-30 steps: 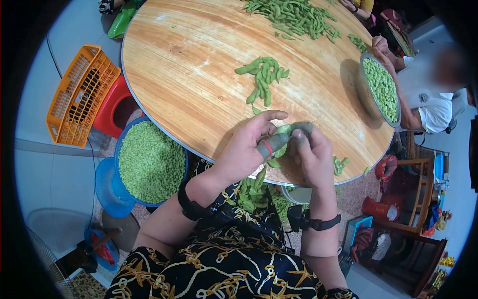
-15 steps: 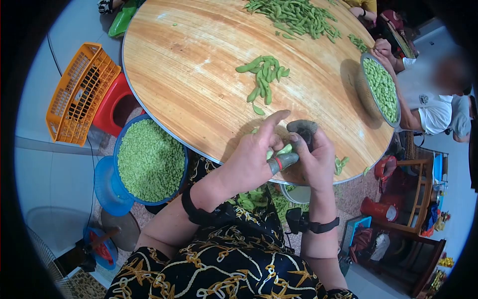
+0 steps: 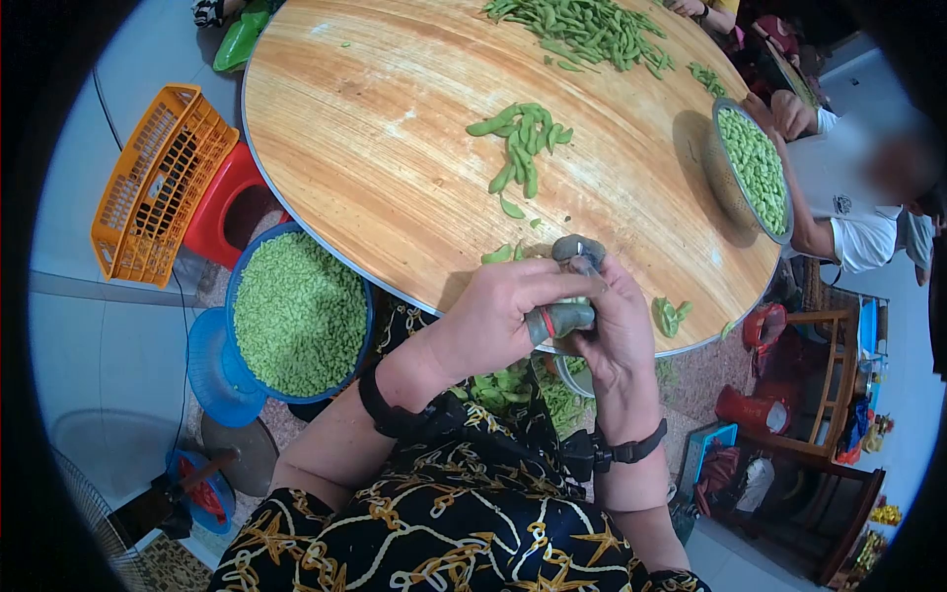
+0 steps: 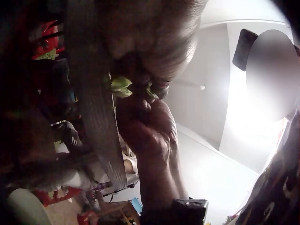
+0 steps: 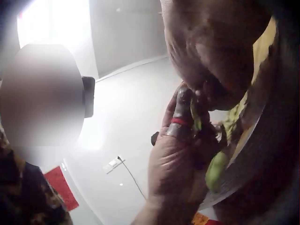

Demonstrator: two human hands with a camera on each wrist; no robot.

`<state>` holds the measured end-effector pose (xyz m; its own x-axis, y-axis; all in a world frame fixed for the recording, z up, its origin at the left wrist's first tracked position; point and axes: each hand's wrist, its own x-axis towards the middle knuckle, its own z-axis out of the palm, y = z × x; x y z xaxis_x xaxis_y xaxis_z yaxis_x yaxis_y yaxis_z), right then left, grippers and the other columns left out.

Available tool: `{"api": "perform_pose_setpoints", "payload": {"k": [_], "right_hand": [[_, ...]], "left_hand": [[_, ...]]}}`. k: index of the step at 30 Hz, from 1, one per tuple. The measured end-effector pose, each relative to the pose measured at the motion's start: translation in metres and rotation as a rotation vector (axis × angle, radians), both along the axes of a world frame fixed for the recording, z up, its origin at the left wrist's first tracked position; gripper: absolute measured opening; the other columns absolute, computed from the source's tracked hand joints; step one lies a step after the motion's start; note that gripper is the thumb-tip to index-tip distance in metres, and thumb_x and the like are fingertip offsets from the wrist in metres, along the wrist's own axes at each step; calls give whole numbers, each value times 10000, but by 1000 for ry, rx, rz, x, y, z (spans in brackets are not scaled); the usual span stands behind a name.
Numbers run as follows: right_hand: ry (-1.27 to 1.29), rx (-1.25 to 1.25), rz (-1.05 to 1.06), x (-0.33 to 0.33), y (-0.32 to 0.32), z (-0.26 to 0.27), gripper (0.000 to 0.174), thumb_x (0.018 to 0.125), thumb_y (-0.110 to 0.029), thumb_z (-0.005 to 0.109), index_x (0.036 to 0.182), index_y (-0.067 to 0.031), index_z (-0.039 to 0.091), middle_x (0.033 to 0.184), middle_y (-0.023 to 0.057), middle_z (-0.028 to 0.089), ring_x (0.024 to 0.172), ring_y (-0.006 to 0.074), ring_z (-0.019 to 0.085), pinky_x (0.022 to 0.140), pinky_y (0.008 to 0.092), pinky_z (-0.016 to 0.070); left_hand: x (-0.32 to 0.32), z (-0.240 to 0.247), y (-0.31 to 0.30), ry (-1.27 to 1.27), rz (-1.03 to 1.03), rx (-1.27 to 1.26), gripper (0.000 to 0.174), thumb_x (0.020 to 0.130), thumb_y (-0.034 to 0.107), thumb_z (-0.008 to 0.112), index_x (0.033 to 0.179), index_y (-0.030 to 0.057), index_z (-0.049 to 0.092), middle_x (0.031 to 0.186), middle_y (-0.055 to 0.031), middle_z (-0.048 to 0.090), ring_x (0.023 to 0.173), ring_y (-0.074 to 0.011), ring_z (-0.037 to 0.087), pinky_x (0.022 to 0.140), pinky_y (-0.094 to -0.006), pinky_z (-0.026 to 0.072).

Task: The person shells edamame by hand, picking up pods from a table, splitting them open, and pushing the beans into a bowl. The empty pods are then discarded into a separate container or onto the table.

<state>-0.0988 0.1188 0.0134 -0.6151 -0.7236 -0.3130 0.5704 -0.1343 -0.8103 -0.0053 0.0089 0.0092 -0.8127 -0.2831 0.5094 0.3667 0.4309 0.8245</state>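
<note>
In the head view my left hand (image 3: 493, 311) and right hand (image 3: 623, 321) meet over the near edge of the round table. Their fingertips pinch a green soybean pod (image 5: 196, 117) between them, mostly hidden by the fingers. A dark covering with a red band wraps the left thumb (image 5: 180, 115), and a dark cover is on a right fingertip (image 3: 577, 249). Another pod (image 5: 215, 172) shows below the left hand in the right wrist view. Ahead on the table lies a small pile of pods (image 3: 523, 148); a few opened pods (image 3: 671, 316) lie beside the right hand.
A blue basin (image 3: 368, 326) of shelled beans stands left of the wooden table (image 3: 375, 168). At right, a metal colander (image 3: 725, 183) of beans sits near a seated person. A large pod heap (image 3: 592, 35) lies at the far side. Pods (image 3: 498, 390) also lie in the lap.
The hands have closed together, the left fingers now reaching across to the right hand. Loose green pieces now show on the table just beyond the left hand.
</note>
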Motion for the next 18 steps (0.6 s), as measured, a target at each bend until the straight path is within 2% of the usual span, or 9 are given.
{"api": "perform_pose_setpoints", "payload": {"k": [1,7,9,11,12,14,15,17,18], "right_hand": [[-43,-11,0,0,0,-1,143,878,-74,521,1005,-10,538,741,-20,552,491,5,423,403,146,313],[-108,-45,11,1,-3,1,144,889,-84,507,1009,-8,534,704,-20,528,468,6,385,394,149,284],[-21,-16,-29,3,-6,6,143,890,-83,507,1009,-9,532,698,-21,520,471,6,382,400,150,284],[63,13,-68,4,-11,10,143,890,-82,507,1010,-9,531,693,-22,513,473,6,380,407,151,285],[133,24,-72,3,-15,12,142,888,-83,513,1009,-13,531,694,-25,511,480,10,382,416,153,289],[236,-32,-41,-2,-20,12,148,886,-83,515,1021,-22,526,703,-28,510,501,16,390,443,155,300],[238,-32,-40,-4,-21,14,148,886,-83,515,1021,-22,526,703,-28,510,501,16,390,443,155,300],[462,110,4,-9,-23,22,117,867,-74,529,968,-23,559,728,-15,546,552,34,457,484,179,367],[463,110,4,-13,-18,31,117,867,-74,529,968,-23,559,728,-15,546,552,34,457,484,179,367]], "left_hand": [[0,-1,-1,-25,9,-16,230,744,158,676,964,96,648,761,-93,615,690,-254,611,590,-311,475],[-1,-7,-4,-9,3,15,144,791,125,621,917,54,618,782,-89,613,699,-227,610,606,-306,478],[-2,-10,-3,-6,-5,9,119,816,108,595,919,48,600,799,-75,615,714,-205,612,616,-296,478],[-2,-12,0,-73,-290,732,115,858,77,540,972,55,543,835,-31,596,711,-133,577,600,-246,449],[0,-12,-3,-73,-290,734,115,858,77,540,972,55,543,835,-31,596,711,-133,577,600,-246,449],[2,-9,-13,-227,-330,976,139,882,48,494,1021,61,494,846,3,559,691,-70,512,577,-196,397],[4,-7,-18,-225,-331,976,139,882,48,494,1021,61,494,846,3,559,691,-70,512,577,-196,397],[8,-6,-29,-318,-91,782,155,875,21,477,1024,60,493,814,12,546,634,-49,457,541,-177,353],[10,-13,-42,-156,-47,777,188,858,-4,469,1030,62,506,826,8,548,638,-51,451,547,-187,376]]}}
